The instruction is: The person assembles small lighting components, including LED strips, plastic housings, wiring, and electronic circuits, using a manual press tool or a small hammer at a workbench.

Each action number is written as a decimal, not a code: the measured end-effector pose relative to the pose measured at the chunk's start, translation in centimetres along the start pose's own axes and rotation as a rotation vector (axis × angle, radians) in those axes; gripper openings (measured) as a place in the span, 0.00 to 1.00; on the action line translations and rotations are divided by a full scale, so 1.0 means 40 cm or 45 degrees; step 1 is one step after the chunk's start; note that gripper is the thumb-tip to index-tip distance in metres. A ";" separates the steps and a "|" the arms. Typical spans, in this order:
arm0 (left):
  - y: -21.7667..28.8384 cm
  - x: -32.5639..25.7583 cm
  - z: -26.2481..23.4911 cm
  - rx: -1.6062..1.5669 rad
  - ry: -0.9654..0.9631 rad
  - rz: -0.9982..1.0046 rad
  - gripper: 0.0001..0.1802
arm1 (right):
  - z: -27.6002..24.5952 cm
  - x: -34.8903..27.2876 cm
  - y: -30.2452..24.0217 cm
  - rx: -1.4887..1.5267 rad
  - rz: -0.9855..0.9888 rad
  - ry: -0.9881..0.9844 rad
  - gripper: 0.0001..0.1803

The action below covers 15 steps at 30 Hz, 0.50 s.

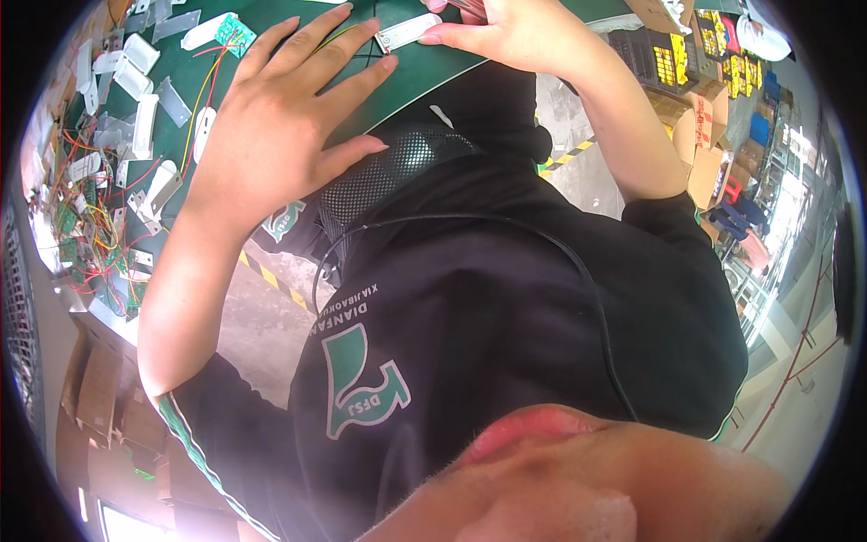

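My left hand (293, 113) lies over the green tabletop (370, 104) with its fingers spread and nothing in its grip. A thin yellow-green wire and a dark wire pass by its fingertips. In my right hand (492, 32), at the top edge, thumb and fingers are closed on one end of a narrow white plastic case (405, 33). Part of that grip is cut off by the frame. Just beyond my left hand is a small green circuit board (235, 34) with red and yellow wires, by a white housing (200, 32).
White plastic shells (135, 77) and clear pieces are scattered on the left, beside a tangle of wired circuit boards (90, 226). Cardboard boxes (709, 135) and dark crates with yellow items (668, 63) stand to the right. Yellow-black tape (275, 282) marks the floor.
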<state>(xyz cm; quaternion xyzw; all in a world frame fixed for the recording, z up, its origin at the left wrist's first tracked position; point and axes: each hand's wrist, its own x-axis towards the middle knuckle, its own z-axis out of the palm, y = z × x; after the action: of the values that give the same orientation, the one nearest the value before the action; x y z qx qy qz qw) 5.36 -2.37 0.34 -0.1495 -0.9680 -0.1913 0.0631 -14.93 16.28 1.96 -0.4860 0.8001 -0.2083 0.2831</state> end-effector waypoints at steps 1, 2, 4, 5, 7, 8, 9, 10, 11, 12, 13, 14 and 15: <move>-0.005 0.003 -0.002 -0.006 -0.018 0.017 0.38 | 0.000 -0.001 0.005 -0.036 -0.090 0.018 0.27; -0.007 0.001 -0.004 -0.003 -0.024 0.018 0.38 | -0.002 0.004 0.001 -0.031 -0.091 0.022 0.27; -0.010 -0.002 -0.008 -0.002 -0.032 0.019 0.38 | -0.014 0.016 -0.010 -0.030 -0.020 -0.135 0.28; -0.011 0.000 -0.009 -0.001 -0.033 0.023 0.38 | -0.016 0.016 -0.010 -0.029 -0.018 -0.131 0.28; -0.013 0.004 -0.011 0.008 -0.033 0.025 0.36 | -0.018 0.017 -0.006 -0.060 -0.031 -0.146 0.29; -0.015 0.005 -0.014 0.011 -0.035 0.025 0.36 | -0.018 0.016 -0.006 -0.058 -0.034 -0.144 0.29; -0.018 0.006 -0.017 0.009 -0.044 0.035 0.36 | -0.018 0.014 -0.006 -0.037 -0.038 -0.129 0.28; -0.020 0.006 -0.020 0.006 -0.053 0.044 0.35 | -0.017 0.013 -0.007 -0.015 -0.043 -0.116 0.28; -0.021 0.005 -0.019 0.007 -0.054 0.045 0.35 | -0.016 0.012 -0.008 -0.014 -0.043 -0.114 0.28; -0.022 0.004 -0.017 0.002 -0.055 0.044 0.35 | -0.015 0.012 -0.009 -0.019 -0.038 -0.116 0.28; -0.022 0.003 -0.015 -0.004 -0.055 0.043 0.35 | -0.014 0.013 -0.010 -0.024 -0.033 -0.119 0.28; -0.019 0.003 -0.016 -0.002 -0.057 0.044 0.35 | -0.014 0.014 -0.011 -0.023 -0.033 -0.117 0.28; -0.015 0.003 -0.018 -0.018 -0.031 0.031 0.35 | -0.014 0.015 -0.012 -0.030 -0.032 -0.127 0.28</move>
<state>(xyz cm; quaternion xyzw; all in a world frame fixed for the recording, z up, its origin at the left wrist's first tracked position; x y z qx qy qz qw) 5.12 -3.15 0.80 -0.1641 -0.9655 -0.1955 0.0524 -15.21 15.55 2.53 -0.5090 0.7813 -0.1780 0.3144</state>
